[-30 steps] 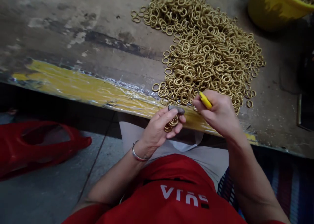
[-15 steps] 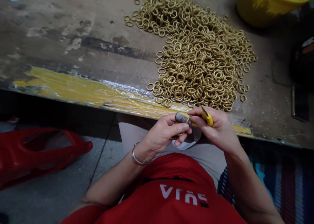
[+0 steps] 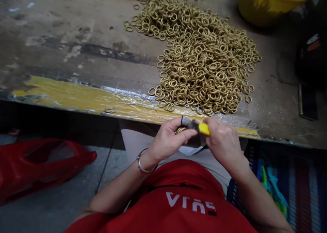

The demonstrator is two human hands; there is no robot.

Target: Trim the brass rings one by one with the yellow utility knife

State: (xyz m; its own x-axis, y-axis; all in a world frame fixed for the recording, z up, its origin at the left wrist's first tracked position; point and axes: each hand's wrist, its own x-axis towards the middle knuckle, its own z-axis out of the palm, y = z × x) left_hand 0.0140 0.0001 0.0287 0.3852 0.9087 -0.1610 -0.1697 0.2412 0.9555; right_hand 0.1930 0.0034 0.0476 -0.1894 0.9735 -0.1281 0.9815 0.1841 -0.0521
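Observation:
My left hand (image 3: 170, 137) is closed around a few gold-coloured rings (image 3: 180, 130), with the thumb pressed toward the index finger. A grey speckled sleeve (image 3: 186, 121) covers that index finger. In the fist of my right hand (image 3: 224, 143) is a small yellow-handled knife (image 3: 204, 128). Its dark blade end points left and meets the left thumb and the sleeved finger, where a ring is partly hidden. Both hands are just off the table's front edge, above my lap. A large heap of gold rings (image 3: 201, 63) lies on the table in front of them.
The worn table (image 3: 102, 69) has yellow tape (image 3: 76, 93) along its front edge. A yellow bucket (image 3: 265, 6) holding more rings stands at the back right. A phone (image 3: 308, 102) lies at the right. A red plastic stool (image 3: 46, 165) is on the floor at the left.
My right hand has turned over and brought the knife's blade down to the left fingertips; before, the blade pointed up while the fingers pinched a ring. The view has shifted slightly.

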